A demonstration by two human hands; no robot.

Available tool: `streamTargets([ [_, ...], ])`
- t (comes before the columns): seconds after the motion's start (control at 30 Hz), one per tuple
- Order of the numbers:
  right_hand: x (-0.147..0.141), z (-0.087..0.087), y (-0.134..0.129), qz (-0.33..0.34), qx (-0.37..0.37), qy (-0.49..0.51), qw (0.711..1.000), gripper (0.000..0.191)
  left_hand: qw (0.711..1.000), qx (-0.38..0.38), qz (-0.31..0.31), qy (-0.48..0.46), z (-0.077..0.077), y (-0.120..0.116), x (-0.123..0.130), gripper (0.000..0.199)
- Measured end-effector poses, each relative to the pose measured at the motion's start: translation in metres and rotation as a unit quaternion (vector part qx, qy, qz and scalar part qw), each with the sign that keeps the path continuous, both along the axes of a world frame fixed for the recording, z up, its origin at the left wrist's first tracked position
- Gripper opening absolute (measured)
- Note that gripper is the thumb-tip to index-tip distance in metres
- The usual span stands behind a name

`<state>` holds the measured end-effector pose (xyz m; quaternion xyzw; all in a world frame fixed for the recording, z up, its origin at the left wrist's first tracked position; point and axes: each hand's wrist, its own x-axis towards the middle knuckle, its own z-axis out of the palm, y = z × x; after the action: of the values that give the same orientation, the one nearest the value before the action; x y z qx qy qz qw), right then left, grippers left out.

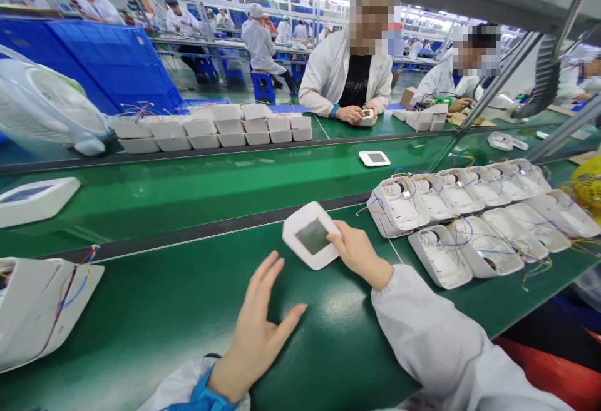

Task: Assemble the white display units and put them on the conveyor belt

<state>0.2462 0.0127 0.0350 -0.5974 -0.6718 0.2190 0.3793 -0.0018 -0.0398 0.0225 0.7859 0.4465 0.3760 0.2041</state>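
Observation:
My right hand (pixel 360 253) grips the right edge of a white plastic housing (pixel 293 231) with a dark square screen (pixel 313 236), its thumb or a finger lying at the screen's edge. The housing is tilted, screen upward, over the green work surface (pixel 188 298). Below and to the left of it, my left hand (pixel 258 329) is open and holds nothing, with fingers stretched out and thumb spread. A gap lies between that hand and the housing. The fingers of my right hand behind the housing are hidden.
Rows of open white casings (pixel 441 254) with loose wires stand on the right. Another casing (pixel 32 311) is at the left edge. A green conveyor belt (pixel 225 182) carries similar screen units (pixel 374 158). Across it, a person (pixel 345 79) handles a small white unit. Beside stacked casings (pixel 188 136) stands a fan (pixel 51 101).

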Motion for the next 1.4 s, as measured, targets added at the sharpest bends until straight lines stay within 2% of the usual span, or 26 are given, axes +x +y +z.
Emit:
streamTargets([
  [0.07,0.007,-0.008,0.007,-0.063,-0.026,0.038,0.997,0.041,0.998,0.008,-0.055,0.044,0.003,-0.003,0.004,0.059],
  [0.2,0.004,-0.018,0.025,-0.078,-0.02,0.067,0.995,0.052,0.991,0.02,-0.109,0.071,0.006,-0.005,0.009,0.048],
  [0.3,-0.012,-0.02,0.051,-0.066,-0.01,0.073,0.995,0.055,0.99,0.024,-0.119,0.068,0.005,-0.004,0.011,0.045],
  [0.43,-0.042,-0.022,0.083,-0.034,0.033,0.054,0.997,0.04,0.991,0.024,-0.121,0.06,0.004,-0.002,0.01,0.041],
  [0.57,-0.063,-0.025,0.083,0.041,0.064,-0.016,0.997,0.021,0.987,0.004,-0.147,0.07,0.004,-0.003,0.011,0.037],
  [0.67,-0.063,-0.026,0.083,0.05,0.067,-0.078,0.993,0.02,0.984,-0.012,-0.159,0.073,0.003,-0.003,0.013,0.035],
  [0.73,-0.056,-0.024,0.097,0.024,0.059,-0.116,0.991,0.023,0.984,-0.022,-0.163,0.071,0.003,-0.004,0.014,0.033],
  [0.8,-0.042,-0.017,0.123,-0.02,0.043,-0.148,0.988,0.027,0.984,-0.03,-0.163,0.066,0.003,-0.004,0.014,0.033],
  [0.93,0.002,-0.001,0.18,-0.142,-0.011,-0.181,0.973,0.035,0.984,-0.035,-0.162,0.061,0.002,-0.003,0.013,0.032],
  [1.03,0.033,0.0,0.204,-0.226,-0.056,-0.179,0.956,0.04,0.984,-0.043,-0.161,0.06,0.002,-0.003,0.012,0.031],
  [1.17,0.045,-0.004,0.207,-0.258,-0.069,-0.168,0.949,0.041,0.984,-0.064,-0.158,0.04,0.005,-0.003,0.013,0.032],
  [1.3,0.033,0.005,0.188,-0.226,0.024,-0.119,0.966,0.045,0.985,-0.093,-0.141,-0.026,0.006,-0.001,0.013,0.028],
  [1.4,0.009,0.008,0.163,-0.184,0.081,-0.033,0.979,0.046,0.976,-0.146,-0.086,-0.139,0.002,0.007,0.011,0.023],
])
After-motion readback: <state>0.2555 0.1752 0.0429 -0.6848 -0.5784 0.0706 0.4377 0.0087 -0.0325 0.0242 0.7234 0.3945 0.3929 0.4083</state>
